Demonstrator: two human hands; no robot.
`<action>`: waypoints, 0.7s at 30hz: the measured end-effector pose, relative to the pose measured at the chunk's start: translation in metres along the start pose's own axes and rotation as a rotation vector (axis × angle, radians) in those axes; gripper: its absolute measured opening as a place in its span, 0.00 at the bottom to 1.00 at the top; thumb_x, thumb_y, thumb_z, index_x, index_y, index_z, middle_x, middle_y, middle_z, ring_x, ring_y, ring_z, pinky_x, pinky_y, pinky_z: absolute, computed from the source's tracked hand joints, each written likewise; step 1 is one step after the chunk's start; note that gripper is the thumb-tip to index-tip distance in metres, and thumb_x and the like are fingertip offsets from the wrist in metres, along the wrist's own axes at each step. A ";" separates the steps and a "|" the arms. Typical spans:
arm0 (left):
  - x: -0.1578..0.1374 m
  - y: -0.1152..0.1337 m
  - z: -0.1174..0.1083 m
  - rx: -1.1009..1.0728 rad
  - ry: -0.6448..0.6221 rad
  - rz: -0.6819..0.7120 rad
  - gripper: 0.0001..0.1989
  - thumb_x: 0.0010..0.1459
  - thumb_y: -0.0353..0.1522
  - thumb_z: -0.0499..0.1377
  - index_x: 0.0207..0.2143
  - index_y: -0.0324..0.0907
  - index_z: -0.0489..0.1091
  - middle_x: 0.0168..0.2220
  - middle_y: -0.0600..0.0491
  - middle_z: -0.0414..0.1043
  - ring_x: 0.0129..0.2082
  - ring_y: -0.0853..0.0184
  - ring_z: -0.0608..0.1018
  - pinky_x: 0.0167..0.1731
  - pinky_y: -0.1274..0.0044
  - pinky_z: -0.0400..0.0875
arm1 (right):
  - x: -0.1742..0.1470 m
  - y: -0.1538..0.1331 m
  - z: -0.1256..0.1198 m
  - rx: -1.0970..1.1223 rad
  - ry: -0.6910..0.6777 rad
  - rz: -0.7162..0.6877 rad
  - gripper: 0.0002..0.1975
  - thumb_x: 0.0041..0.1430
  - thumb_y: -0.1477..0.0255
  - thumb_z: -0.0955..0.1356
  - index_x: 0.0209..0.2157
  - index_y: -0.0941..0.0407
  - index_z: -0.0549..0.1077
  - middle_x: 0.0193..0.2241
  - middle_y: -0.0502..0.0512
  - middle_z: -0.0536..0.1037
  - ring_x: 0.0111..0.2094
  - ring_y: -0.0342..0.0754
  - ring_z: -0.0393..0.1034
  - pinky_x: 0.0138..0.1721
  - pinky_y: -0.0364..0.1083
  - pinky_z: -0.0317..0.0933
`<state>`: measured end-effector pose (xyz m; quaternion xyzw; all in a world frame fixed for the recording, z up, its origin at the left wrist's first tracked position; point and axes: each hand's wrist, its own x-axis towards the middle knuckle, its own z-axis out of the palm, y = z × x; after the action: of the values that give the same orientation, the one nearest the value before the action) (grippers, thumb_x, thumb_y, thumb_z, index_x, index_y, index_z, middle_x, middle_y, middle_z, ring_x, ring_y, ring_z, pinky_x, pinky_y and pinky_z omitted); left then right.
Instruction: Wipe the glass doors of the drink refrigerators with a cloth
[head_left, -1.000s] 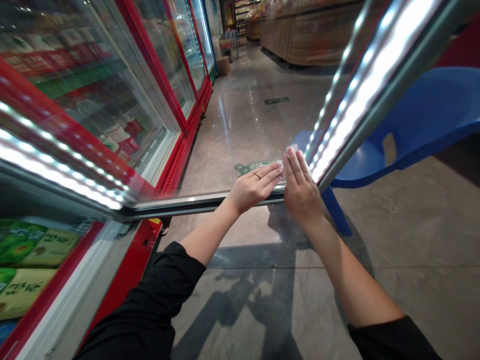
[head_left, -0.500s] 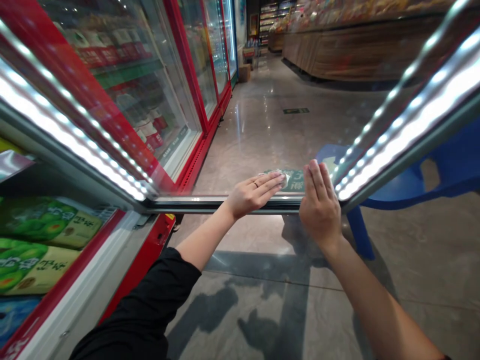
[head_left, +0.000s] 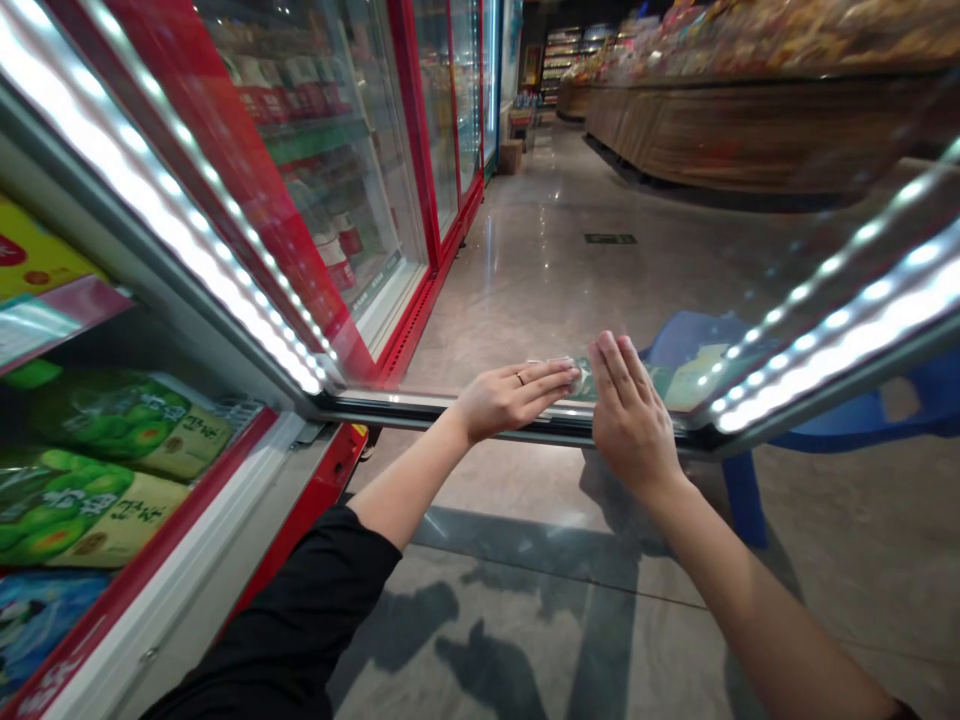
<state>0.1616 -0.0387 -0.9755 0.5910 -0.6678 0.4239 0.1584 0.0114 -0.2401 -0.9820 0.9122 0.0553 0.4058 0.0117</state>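
Observation:
My left hand [head_left: 521,398], with a ring on one finger, lies with its fingers stretched along the lower part of a glass door pane. A crumpled white tissue [head_left: 582,374] shows at its fingertips, pressed against the glass; most of it is hidden under the fingers. My right hand [head_left: 632,410] rests flat on the pane just to the right, fingers pointing up and holding nothing. Behind the hands, a green sticker [head_left: 661,381] with white characters is partly covered. Below runs the door's dark bottom frame [head_left: 405,412], with bright LED strips [head_left: 247,290] rising along its sides.
Green-labelled bottles [head_left: 90,505] stand on the cooler shelf at left. Beyond the glass is a red-framed cooler [head_left: 420,130]. A blue plastic stool [head_left: 750,500] stands close behind the door at right. Farther back is a wood-sided display counter [head_left: 720,130] heaped with goods.
The view has turned slightly left, showing more of the cooler shelf. My right hand has moved left along the glass, closer to my left hand's fingertips. My left hand stays on the tissue.

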 end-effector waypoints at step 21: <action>-0.088 -0.027 -0.042 -0.083 0.000 -0.190 0.24 0.76 0.22 0.58 0.69 0.42 0.72 0.68 0.49 0.77 0.74 0.64 0.72 0.73 0.70 0.73 | 0.044 -0.054 0.013 -0.063 0.064 -0.045 0.45 0.75 0.78 0.64 0.83 0.46 0.39 0.79 0.60 0.62 0.79 0.60 0.58 0.76 0.64 0.61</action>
<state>0.1964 0.0522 -1.0028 0.6447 -0.6257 0.3787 0.2222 0.0459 -0.1814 -0.9617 0.8965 0.0634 0.4358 0.0480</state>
